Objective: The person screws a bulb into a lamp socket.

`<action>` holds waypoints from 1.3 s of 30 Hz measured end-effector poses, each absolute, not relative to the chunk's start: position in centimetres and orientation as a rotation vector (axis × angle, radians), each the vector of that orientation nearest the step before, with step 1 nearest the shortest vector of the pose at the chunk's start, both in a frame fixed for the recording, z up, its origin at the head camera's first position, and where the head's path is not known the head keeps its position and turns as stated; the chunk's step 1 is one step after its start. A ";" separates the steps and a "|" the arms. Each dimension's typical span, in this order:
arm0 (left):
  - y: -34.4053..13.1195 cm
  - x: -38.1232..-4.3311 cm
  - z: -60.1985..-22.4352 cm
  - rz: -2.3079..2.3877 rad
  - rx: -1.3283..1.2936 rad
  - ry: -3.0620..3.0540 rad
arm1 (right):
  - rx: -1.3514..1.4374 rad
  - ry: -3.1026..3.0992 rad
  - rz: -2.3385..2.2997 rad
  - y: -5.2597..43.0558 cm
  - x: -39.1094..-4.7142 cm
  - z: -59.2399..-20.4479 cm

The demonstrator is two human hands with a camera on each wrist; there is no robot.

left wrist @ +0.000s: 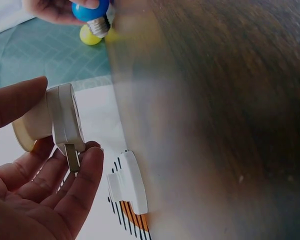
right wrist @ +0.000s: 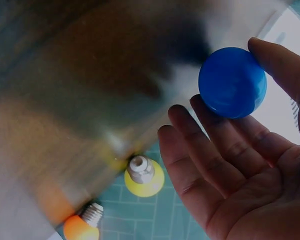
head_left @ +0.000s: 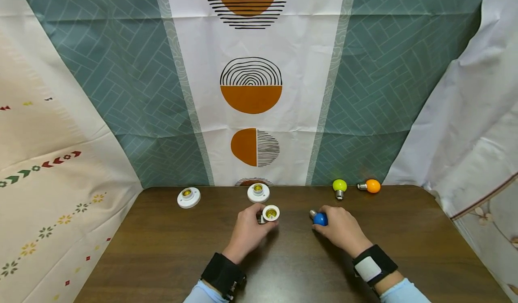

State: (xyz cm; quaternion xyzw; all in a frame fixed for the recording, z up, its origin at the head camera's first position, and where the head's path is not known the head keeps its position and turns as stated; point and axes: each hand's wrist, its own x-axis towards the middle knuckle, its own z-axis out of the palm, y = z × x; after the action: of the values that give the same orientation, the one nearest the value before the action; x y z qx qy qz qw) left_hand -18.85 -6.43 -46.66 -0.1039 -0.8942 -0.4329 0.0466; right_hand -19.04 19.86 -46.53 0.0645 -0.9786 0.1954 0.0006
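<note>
In the head view my left hand (head_left: 247, 232) holds a small white bulb socket (head_left: 270, 213), its brass-coloured opening facing the camera. The left wrist view shows the socket (left wrist: 60, 117) between thumb and fingers, with a flat metal plug (left wrist: 72, 158) sticking out of its base. My right hand (head_left: 343, 229) pinches a blue light bulb (head_left: 320, 219) by its round glass, the metal screw base pointing up and left toward the socket. A gap separates bulb and socket. From the right wrist, only the bulb's blue globe (right wrist: 232, 82) shows; its base is hidden.
Two round white lamp holders, one at left (head_left: 188, 198) and one in the centre (head_left: 258, 193), sit along the back of the brown table (head_left: 162, 258). A yellow-green bulb (head_left: 339, 185) and an orange bulb (head_left: 372, 186) lie at the back right, before a patterned cloth (head_left: 364, 91).
</note>
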 end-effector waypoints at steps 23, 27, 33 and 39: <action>-5.3 -18.9 -46.1 -1.292 -0.357 -2.736 | 0.297 -2.912 0.882 20.2 -18.8 -41.9; -5.2 -18.9 -46.4 -1.278 -0.359 -2.727 | 0.333 -2.860 0.879 19.9 -18.6 -41.3; -4.8 -19.1 -46.6 -1.284 -0.348 -2.687 | 0.383 -2.812 0.989 19.7 -18.5 -40.2; -4.4 -19.3 -46.6 -1.318 -0.349 -2.662 | 0.422 -2.778 1.041 19.4 -18.5 -39.3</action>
State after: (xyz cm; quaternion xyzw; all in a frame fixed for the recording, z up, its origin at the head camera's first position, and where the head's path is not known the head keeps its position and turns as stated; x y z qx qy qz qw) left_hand -19.27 -4.37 -46.59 -0.1162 -0.8875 -0.4394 0.0756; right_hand -18.51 19.37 -39.33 0.1404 -0.9246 0.3466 0.0725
